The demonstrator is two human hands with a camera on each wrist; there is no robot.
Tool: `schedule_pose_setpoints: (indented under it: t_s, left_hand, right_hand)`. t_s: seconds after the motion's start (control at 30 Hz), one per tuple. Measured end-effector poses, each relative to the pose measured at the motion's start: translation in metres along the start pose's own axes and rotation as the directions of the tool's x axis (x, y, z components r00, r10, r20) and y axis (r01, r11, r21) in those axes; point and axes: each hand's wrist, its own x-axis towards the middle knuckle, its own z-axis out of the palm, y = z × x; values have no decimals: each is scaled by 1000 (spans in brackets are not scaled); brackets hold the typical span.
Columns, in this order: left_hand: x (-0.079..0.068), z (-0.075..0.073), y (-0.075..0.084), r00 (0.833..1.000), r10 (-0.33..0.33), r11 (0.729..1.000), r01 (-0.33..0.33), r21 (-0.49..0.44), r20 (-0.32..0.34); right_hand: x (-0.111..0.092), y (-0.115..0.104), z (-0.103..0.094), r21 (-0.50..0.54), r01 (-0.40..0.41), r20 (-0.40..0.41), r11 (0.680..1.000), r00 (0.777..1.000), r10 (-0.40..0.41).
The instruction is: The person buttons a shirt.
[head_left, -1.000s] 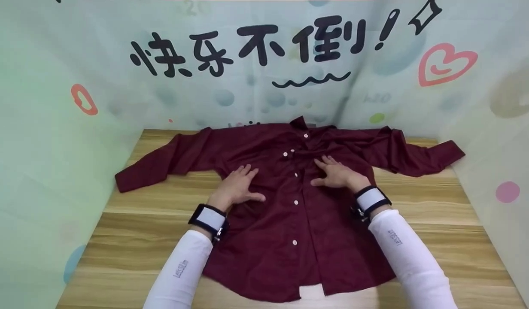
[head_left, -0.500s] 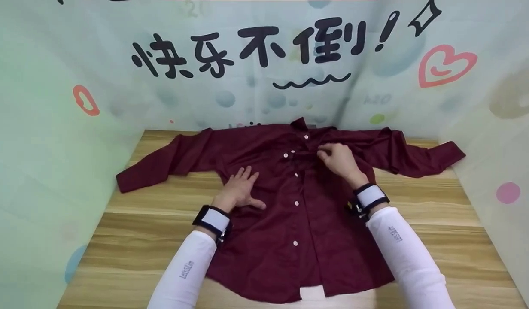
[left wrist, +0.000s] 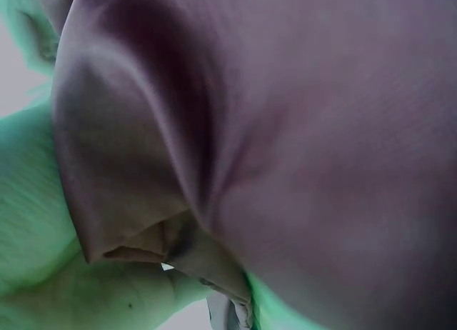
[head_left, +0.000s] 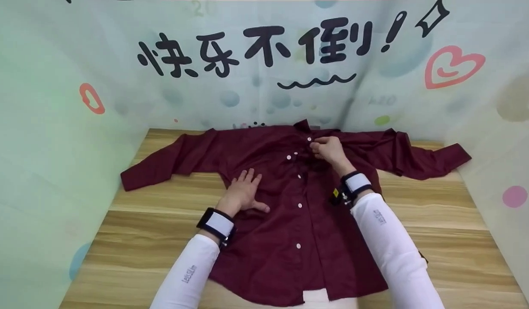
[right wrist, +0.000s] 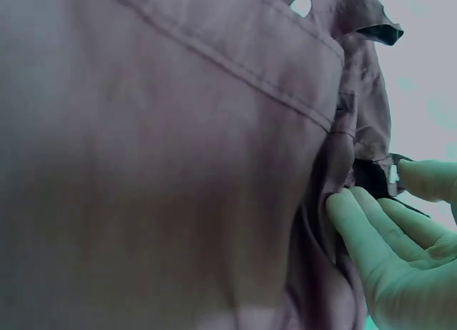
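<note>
Maroon button-up shirt [head_left: 273,227] on tabletop [head_left: 153,227], front up, creased across chest. Long axis near-to-far: collar [head_left: 303,125] toward printed backdrop [head_left: 178,111], hem [head_left: 251,299] nearest, sleeves [head_left: 153,169] out to both sides. Left hand [head_left: 244,193] flat on shirt front, fingers splayed, nothing gripped. Right hand [head_left: 329,151] just below top button [head_left: 309,139], fingers curled, pinching shirt fabric.
</note>
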Motion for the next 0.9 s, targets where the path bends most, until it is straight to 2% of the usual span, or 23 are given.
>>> schedule_pose_setpoints:
  t_s: [0.2, 0.37, 0.53, 0.7, 0.8, 0.9]
  left_hand:
    - [1, 4, 3, 1000, -1, 1000, 2, 8, -9]
    - [2, 5, 3, 1000, -3, 1000, 4, 26, -10]
    - [1, 5, 3, 999, 14, 1000, -14, 19, -29]
    - [2, 5, 3, 1000, 3, 1000, -3, 0, -23]
    - [1, 2, 3, 1000, 2, 1000, -2, -7, -8]
    - [0, -4, 3, 1000, 19, 1000, -19, -15, 0]
  right_hand:
    - [9, 3, 10, 175, -92, 26, 980, 996, 89]
    - [13, 2, 19, 281, -87, -10, 956, 996, 94]
    - [14, 2, 22, 318, 18, -142, 948, 989, 29]
    - [14, 3, 24, 249, 159, -272, 955, 958, -88]
    - [14, 1, 25, 238, 237, -295, 942, 942, -162]
    - [12, 0, 26, 228, 294, -265, 928, 936, -232]
